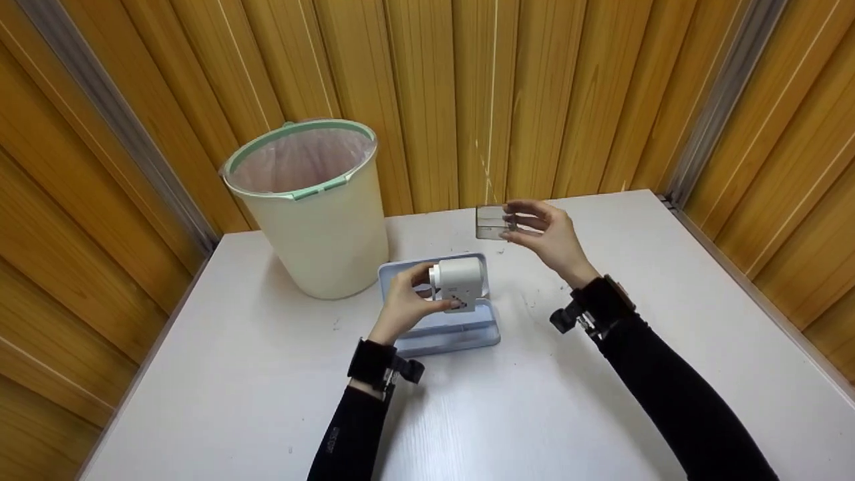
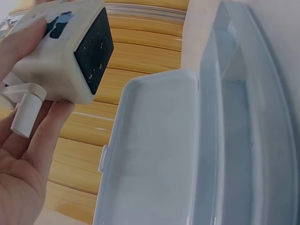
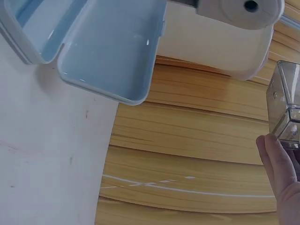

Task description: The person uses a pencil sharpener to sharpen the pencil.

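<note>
My left hand [image 1: 403, 305] grips a white crank pencil sharpener [image 1: 461, 279], holding it above an open light-blue pencil case [image 1: 454, 339]. In the left wrist view, the sharpener's small white crank handle [image 2: 27, 115] hangs by the fingers, and a dark face [image 2: 94, 51] shows at one end. Off to the right and a little farther back, my right hand [image 1: 558, 244] pinches a clear smoky plastic drawer [image 1: 489, 222] between thumb and fingers. Drawer and sharpener are apart, both up in the air. The case's lid [image 2: 157, 145] is folded back, and its divided tray [image 2: 236, 136] faces up.
A cream bin [image 1: 327, 234] with a green rim and a plastic liner stands at the back left, behind the case. Small dark specks [image 1: 532, 304] dot the white table [image 1: 267, 401]. Wood-patterned walls [image 1: 427, 100] enclose the back and sides.
</note>
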### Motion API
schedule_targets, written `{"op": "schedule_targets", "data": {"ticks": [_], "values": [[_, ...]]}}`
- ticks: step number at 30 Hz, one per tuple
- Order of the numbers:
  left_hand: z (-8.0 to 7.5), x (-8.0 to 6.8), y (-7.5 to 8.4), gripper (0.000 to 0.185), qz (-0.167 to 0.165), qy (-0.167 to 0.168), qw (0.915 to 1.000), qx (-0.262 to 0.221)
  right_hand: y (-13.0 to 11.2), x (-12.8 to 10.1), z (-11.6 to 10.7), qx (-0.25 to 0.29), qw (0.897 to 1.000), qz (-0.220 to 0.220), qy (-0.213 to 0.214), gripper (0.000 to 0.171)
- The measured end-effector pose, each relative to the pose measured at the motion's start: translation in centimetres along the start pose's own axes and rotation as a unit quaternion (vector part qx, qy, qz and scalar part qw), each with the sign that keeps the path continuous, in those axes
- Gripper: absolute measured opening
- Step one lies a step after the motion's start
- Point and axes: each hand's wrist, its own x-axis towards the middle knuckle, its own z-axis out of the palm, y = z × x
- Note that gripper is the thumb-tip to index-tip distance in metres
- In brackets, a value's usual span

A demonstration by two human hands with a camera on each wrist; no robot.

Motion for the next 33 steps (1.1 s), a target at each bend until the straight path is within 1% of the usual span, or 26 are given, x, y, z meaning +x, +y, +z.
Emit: {"op": "schedule_targets", "data": {"ticks": [2, 3, 7, 9, 10, 14, 15, 18, 22, 24, 31, 33], "values": [[-0.2, 0.0, 0.1, 0.065, -0.002, 0.008, 1.0000, 0.000, 1.0, -1.2, -0.2, 0.000, 1.000, 0.008, 0.004, 0.053], [-0.2, -0.1, 0.4, 0.065, -0.007, 0.012, 0.9999, -0.002, 1.4, -1.8, -0.3, -0.001, 1.000, 0.013, 0.004, 0.053], [-0.4, 0.0, 0.4, 0.063, -0.012, 0.025, 0.9996, -0.010, 3.1, -3.9, -0.6, 0.003, 1.000, 0.031, -0.003, 0.056], [-0.5, 0.0, 0.3, 0.063, -0.014, 0.030, 0.9993, -0.015, 3.8, -4.6, -0.5, 0.007, 0.999, 0.039, -0.011, 0.056], [-0.6, 0.0, 0.0, 0.063, -0.012, 0.033, 0.9993, -0.014, 4.0, -4.9, -0.4, 0.008, 0.999, 0.042, -0.015, 0.057], [-0.7, -0.1, 0.1, 0.062, -0.015, 0.044, 0.9989, -0.005, 4.8, -5.7, 0.3, 0.011, 0.998, 0.056, -0.040, 0.058], [-0.7, -0.2, 0.2, 0.062, -0.015, 0.046, 0.9988, -0.003, 4.9, -5.9, 0.5, 0.013, 0.997, 0.060, -0.046, 0.058], [-0.8, -0.7, 1.5, 0.061, -0.008, 0.044, 0.9990, -0.002, 5.1, -6.3, 1.0, 0.020, 0.996, 0.067, -0.060, 0.059], [-0.8, -1.4, 3.1, 0.060, 0.005, 0.037, 0.9993, -0.001, 5.3, -6.5, 1.6, 0.030, 0.994, 0.075, -0.068, 0.058], [-0.8, -1.5, 3.2, 0.060, 0.009, 0.035, 0.9993, 0.000, 5.4, -6.6, 1.8, 0.034, 0.994, 0.078, -0.069, 0.058], [-0.4, -0.6, 0.4, 0.065, -0.001, 0.036, 0.9994, 0.001, 4.9, -6.7, 2.1, 0.033, 0.993, 0.076, -0.079, 0.059], [-0.4, -0.6, 0.1, 0.065, 0.001, 0.036, 0.9994, -0.005, 4.8, -6.7, 2.2, 0.033, 0.993, 0.076, -0.080, 0.059]]}}
